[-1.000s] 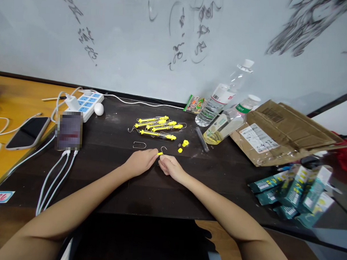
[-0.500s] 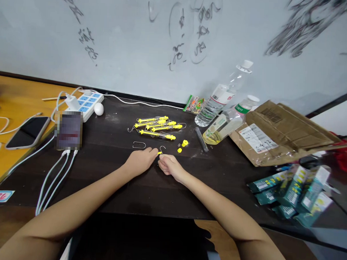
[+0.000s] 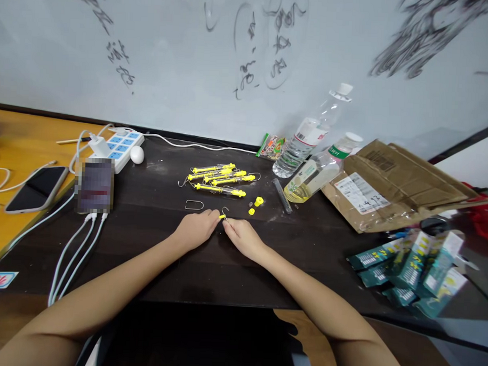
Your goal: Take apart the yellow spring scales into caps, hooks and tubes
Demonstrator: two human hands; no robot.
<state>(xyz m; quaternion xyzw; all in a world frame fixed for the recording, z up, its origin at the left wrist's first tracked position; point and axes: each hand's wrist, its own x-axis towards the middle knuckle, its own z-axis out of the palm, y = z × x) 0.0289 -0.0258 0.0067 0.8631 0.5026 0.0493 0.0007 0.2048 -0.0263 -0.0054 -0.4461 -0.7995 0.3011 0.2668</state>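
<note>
My left hand (image 3: 197, 228) is closed round a small yellow piece (image 3: 222, 217), whose tip shows at the fingertips. Close on its right, my right hand (image 3: 243, 237) pinches the lower end of a thin metal hook (image 3: 226, 210) that curves up beside the yellow piece. Behind the hands lie several yellow spring scales (image 3: 222, 189) with wire hooks. A U-shaped wire (image 3: 194, 205) rests left of the hook. Loose yellow caps (image 3: 259, 201) sit to the right, near a tiny clear part.
At the back right stand a water bottle (image 3: 295, 151) and an oil-coloured bottle (image 3: 314, 175), beside a dark bar (image 3: 282, 195). A cardboard package (image 3: 372, 182) and green boxes (image 3: 409, 269) lie right. A power strip (image 3: 123, 147), phone (image 3: 38, 189) and cables are left.
The fingers of my right hand have shifted and straightened slightly round the hook, showing more of its wire. The whole view has moved a little.
</note>
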